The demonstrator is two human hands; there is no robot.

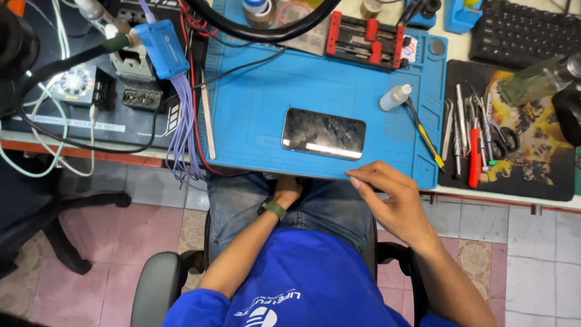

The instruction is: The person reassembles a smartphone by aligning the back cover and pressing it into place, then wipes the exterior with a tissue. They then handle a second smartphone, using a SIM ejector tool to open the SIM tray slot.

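Blue-shirted lap, hands point(387, 197), blue mat point(254, 115), phone point(324, 133), tiled floor point(526, 266)

Head cam, high above, looks straight down on blue mat point(254, 121) & lap.

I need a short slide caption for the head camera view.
Seated person, right hand near a phone on a blue mat, left hand under the table edge.
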